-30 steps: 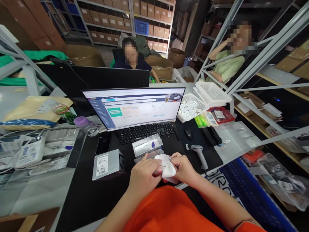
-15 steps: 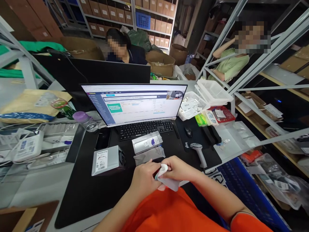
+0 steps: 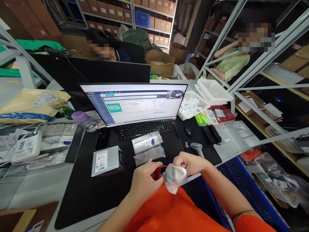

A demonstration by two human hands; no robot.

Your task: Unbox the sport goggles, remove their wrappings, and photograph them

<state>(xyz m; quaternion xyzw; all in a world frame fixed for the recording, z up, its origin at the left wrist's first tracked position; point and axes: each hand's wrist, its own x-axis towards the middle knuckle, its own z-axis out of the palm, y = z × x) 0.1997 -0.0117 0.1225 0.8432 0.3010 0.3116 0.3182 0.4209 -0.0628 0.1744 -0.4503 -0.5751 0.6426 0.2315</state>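
My left hand (image 3: 146, 181) grips a small red object (image 3: 156, 173), partly hidden by my fingers. My right hand (image 3: 190, 163) pinches the top of a translucent plastic bag (image 3: 175, 178), which shows white and green inside and hangs between my hands over my orange shirt. Just beyond my hands lies a flat grey pouch (image 3: 149, 156). Behind it stands an open silver box (image 3: 147, 142). A grey labelled box (image 3: 107, 160) sits to the left of my left hand.
A black keyboard (image 3: 146, 130) and curved monitor (image 3: 134, 104) stand ahead, with a barcode scanner (image 3: 197, 148) and mouse (image 3: 188, 131) to the right. White baskets (image 3: 213, 91) sit beyond. Two co-workers (image 3: 231, 64) sit behind the desk among shelves of cartons.
The white, soft item has given way to a translucent bag with a red object showing at its mouth. My hands have drawn slightly apart. The co-worker behind the monitor has shifted left.
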